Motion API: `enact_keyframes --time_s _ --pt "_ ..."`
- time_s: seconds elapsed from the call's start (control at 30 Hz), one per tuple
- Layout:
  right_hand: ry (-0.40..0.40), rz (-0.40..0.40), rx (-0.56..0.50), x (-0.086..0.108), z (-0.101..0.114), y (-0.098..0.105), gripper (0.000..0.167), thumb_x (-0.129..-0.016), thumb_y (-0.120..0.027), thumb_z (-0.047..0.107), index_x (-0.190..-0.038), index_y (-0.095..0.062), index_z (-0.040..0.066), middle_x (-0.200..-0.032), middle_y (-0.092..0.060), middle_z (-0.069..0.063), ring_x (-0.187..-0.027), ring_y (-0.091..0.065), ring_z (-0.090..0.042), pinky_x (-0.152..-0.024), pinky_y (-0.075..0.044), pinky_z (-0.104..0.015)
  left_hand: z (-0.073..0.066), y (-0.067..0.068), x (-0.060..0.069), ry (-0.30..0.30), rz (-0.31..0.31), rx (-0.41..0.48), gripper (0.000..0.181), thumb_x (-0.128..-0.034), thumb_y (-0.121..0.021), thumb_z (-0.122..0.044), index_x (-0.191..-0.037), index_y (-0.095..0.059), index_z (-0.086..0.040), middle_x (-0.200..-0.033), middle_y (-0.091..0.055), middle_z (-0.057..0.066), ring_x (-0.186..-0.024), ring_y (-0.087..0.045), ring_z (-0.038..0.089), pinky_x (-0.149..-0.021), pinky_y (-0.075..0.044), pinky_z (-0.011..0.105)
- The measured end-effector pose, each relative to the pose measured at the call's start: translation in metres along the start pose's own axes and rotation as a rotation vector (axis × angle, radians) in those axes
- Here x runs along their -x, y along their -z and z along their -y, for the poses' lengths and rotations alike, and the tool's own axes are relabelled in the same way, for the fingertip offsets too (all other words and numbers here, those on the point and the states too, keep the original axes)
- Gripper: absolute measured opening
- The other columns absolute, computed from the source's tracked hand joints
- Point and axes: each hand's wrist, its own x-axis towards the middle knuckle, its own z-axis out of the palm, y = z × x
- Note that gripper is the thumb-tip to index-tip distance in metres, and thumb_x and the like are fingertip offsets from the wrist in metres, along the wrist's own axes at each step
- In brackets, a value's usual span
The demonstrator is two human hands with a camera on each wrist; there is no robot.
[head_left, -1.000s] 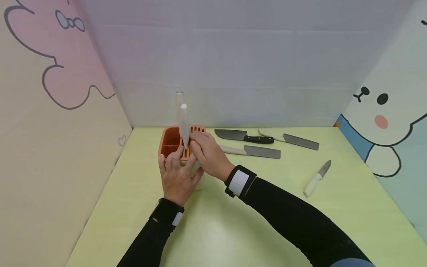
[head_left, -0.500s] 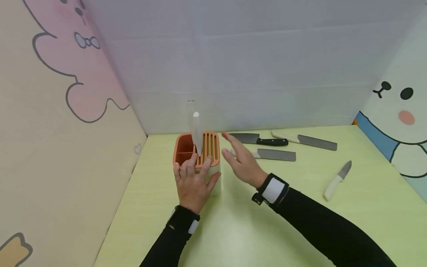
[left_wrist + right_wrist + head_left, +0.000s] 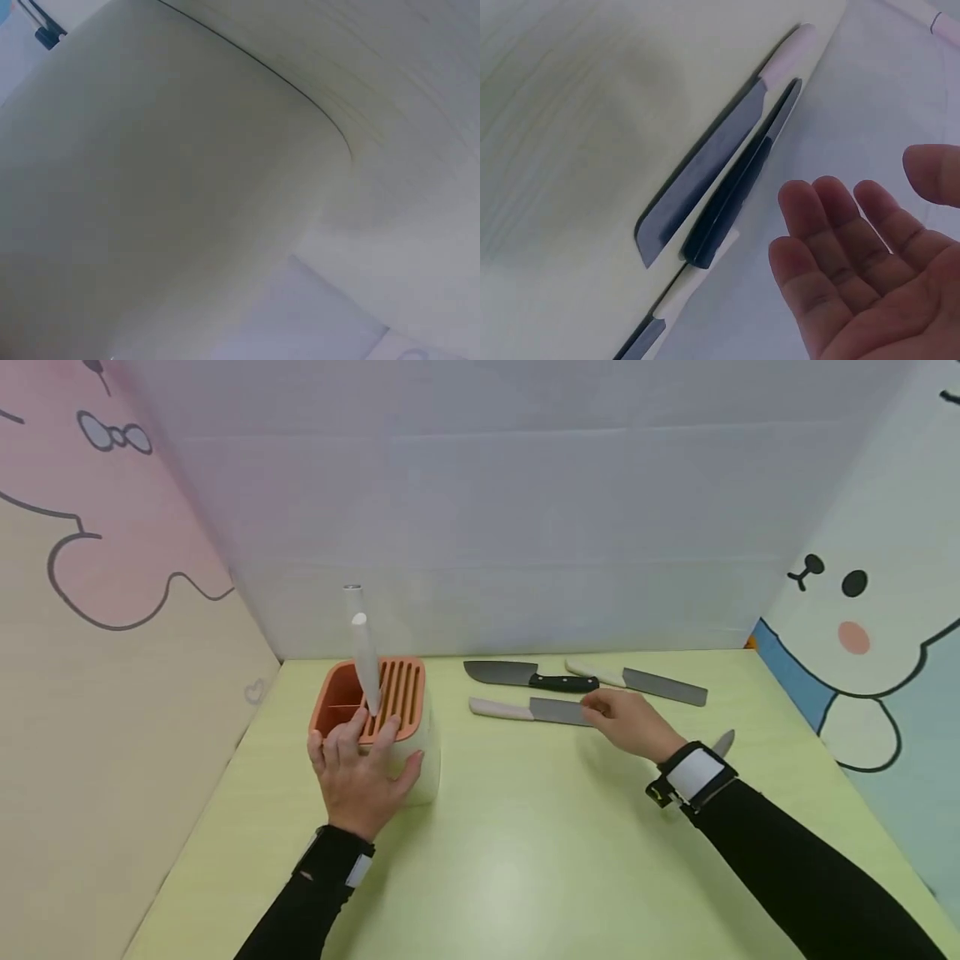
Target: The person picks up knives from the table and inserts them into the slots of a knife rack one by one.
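Observation:
My left hand (image 3: 360,785) rests on the near side of a knife holder (image 3: 427,764), with its fingers spread over the front rim. The holder has a pale body and an orange slotted top; its pale wall (image 3: 165,172) fills much of the left wrist view. A white-handled knife (image 3: 366,664) stands in a slot, handle up. Behind it rises another pale handle (image 3: 352,599) with a metallic end. My right hand (image 3: 630,722) hovers by the blade end of a white-handled, square-bladed knife (image 3: 555,710). In the right wrist view its fingers (image 3: 840,217) are relaxed and hold nothing.
Beyond that knife lie a black-handled knife (image 3: 502,673) and another square-bladed knife (image 3: 663,686) near the back wall. A small knife (image 3: 724,742) lies at the right, mostly hidden by my right wrist. The holder has open orange compartments (image 3: 333,697) at its left.
My right hand has left the knife standing in the holder and moved right, over the lying knives. My left hand stays on the holder. The head view has shifted.

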Motion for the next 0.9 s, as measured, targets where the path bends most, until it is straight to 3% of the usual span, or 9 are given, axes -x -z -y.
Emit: enact_keyframes --time_s 0.27,0.5,0.6,0.73,0.9 --pt "0.037 0.014 0.036 -0.002 0.014 -0.016 0.034 -0.098 -0.054 0.023 -0.123 -0.060 0.001 -0.110 -0.066 -0.012 -0.100 -0.062 -0.027 -0.084 -0.049 -0.045 0.024 0.016 0.005 0.012 -0.080 0.011 0.048 -0.0805 -0.058 -0.050 -0.113 -0.061 -0.015 -0.119 -0.053 0.022 -0.102 -0.045 0.039 -0.096 -0.021 0.062" --pt "-0.005 0.003 0.111 -0.010 0.022 -0.012 0.033 -0.097 -0.057 0.025 -0.123 -0.060 0.004 -0.103 -0.069 -0.010 -0.093 -0.066 -0.025 -0.081 -0.051 -0.043 0.025 0.019 0.006 0.020 -0.135 0.016 0.046 -0.0805 -0.058 -0.050 -0.111 -0.061 -0.015 -0.118 -0.053 0.022 -0.102 -0.045 0.037 -0.096 -0.021 0.062" --pt "-0.018 -0.015 0.129 -0.013 0.021 -0.012 0.033 -0.096 -0.057 0.023 -0.123 -0.060 0.005 -0.103 -0.070 -0.012 -0.091 -0.067 -0.025 -0.080 -0.052 -0.044 0.020 0.015 0.006 0.032 -0.122 0.021 0.046 -0.0803 -0.059 -0.049 -0.112 -0.061 -0.016 -0.118 -0.053 0.022 -0.103 -0.045 0.037 -0.096 -0.022 0.062" --pt "-0.015 -0.016 0.143 -0.019 0.019 -0.018 0.033 -0.095 -0.057 0.019 -0.123 -0.060 0.002 -0.105 -0.070 -0.015 -0.092 -0.067 -0.027 -0.079 -0.052 -0.044 0.010 0.009 0.006 0.041 -0.055 0.016 0.048 -0.0806 -0.060 -0.049 -0.116 -0.061 -0.017 -0.120 -0.052 0.023 -0.105 -0.045 0.038 -0.098 -0.021 0.063" --pt "-0.032 -0.015 0.204 -0.029 0.020 -0.039 0.036 -0.094 -0.060 0.022 -0.125 -0.060 0.003 -0.105 -0.069 -0.015 -0.091 -0.066 -0.028 -0.075 -0.053 -0.042 0.001 0.003 0.002 0.016 0.019 0.019 0.049 -0.0824 -0.060 -0.049 -0.121 -0.059 -0.018 -0.125 -0.050 0.022 -0.107 -0.045 0.039 -0.099 -0.021 0.062"
